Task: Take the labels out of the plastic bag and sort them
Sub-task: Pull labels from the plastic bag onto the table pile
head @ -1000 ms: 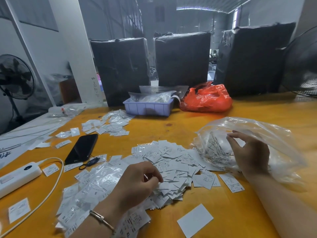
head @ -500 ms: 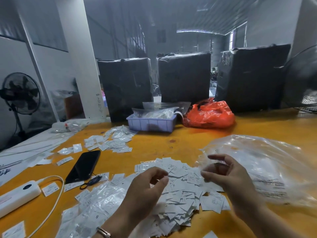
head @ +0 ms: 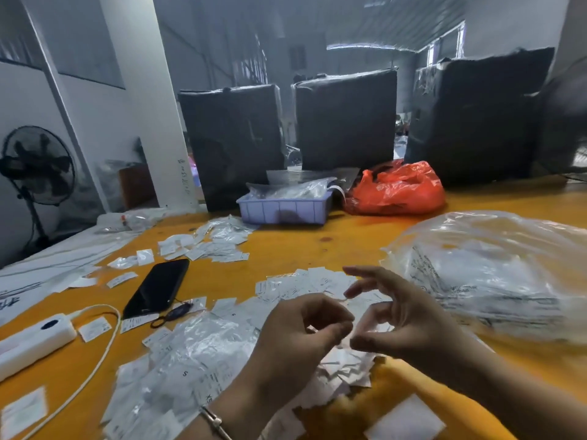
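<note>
Both of my hands have lifted off the tabletop (head: 301, 246) since a second ago, when my left was digging in the labels (head: 317, 290) and my right rested on the bag (head: 495, 274); now they meet in the air above the pile; my left hand (head: 298, 338) has its fingers curled, thumb and forefinger drawn together, and my right hand (head: 403, 319) curls its thumb and forefinger toward them while its other fingers spread upward; whether a label is pinched between them I cannot tell, for the frame is blurred there; a bracelet (head: 214, 422) sits on my left wrist.

Beneath my hands the labels lie scattered in a loose heap, with clear sleeves (head: 190, 360) overlapping them on the left; one blank card (head: 405, 422) lies alone at the near edge; to my right the bag lies slumped on the tabletop, printed sheets showing through it; to my left a white power bank (head: 31, 341) with its cable (head: 95, 357), then a black phone (head: 158, 287) face up; beyond the phone a second, smaller heap of labels (head: 209, 242); farther back a lilac tray (head: 282, 209) holding clear packets, and just beside it an orange bag (head: 397, 188); behind those, three black-wrapped bales (head: 346, 119); a fan (head: 38, 166) stands far left.
</note>
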Tool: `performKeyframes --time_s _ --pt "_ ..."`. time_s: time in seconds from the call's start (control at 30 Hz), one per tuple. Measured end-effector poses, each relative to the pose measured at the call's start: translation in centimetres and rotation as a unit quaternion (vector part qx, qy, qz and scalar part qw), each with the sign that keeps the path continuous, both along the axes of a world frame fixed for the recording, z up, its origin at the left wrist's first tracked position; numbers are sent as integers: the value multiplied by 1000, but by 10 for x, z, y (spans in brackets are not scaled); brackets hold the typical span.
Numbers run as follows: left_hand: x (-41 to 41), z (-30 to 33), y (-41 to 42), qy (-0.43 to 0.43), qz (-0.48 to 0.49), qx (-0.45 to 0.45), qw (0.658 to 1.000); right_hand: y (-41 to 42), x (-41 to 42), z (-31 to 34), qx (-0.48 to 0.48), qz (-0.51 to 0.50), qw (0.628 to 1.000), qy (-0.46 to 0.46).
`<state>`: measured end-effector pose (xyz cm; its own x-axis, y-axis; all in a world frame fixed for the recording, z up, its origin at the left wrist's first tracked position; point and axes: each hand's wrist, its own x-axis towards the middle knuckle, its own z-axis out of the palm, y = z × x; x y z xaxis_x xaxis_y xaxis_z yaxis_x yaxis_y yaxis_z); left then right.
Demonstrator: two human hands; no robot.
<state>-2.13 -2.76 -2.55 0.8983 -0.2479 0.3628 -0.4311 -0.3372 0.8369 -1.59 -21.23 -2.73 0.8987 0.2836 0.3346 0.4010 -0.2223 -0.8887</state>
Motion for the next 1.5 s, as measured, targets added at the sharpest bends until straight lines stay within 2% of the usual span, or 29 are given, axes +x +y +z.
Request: performKeyframes --time_s 0.13,0.23,0.33,0.43,0.53,0.6,0.67,0.77,0.87,1.0,1.33,1.5 --pt "2 4 6 36 9 -35 999 -13 6 4 118 36 986 112" --pt "2 8 8 85 -22 -52 995 -16 4 10 143 24 984 106" --pt "0 12 7 126 -48 -21 991 -14 0 11 137 -6 988 65" --pt "-1 9 5 136 -55 11 989 -5 -3 6 50 -39 996 -56" --pt "-2 8 4 104 -46 -3 994 1 -3 1 19 -58 989 -137" --pt "0 10 8 81 11 -40 996 -3 2 -3 -28 -122 978 -169" --pt "6 12 15 58 86 -100 990 -7 9 -6 -133 -166 955 -207" --pt "12 14 25 39 155 -166 973 -8 20 -13 -324 -137 918 -185" --pt "12 15 23 70 163 -204 963 -4 30 -23 -429 -107 886 -138" --pt "8 16 17 111 140 -225 958 -1 32 -31 -433 -92 890 -111" --pt "7 12 17 155 100 -195 963 -7 30 -24 -387 -117 901 -160" --pt "4 12 13 162 78 -181 967 -8 33 -31 -461 -126 869 -129"
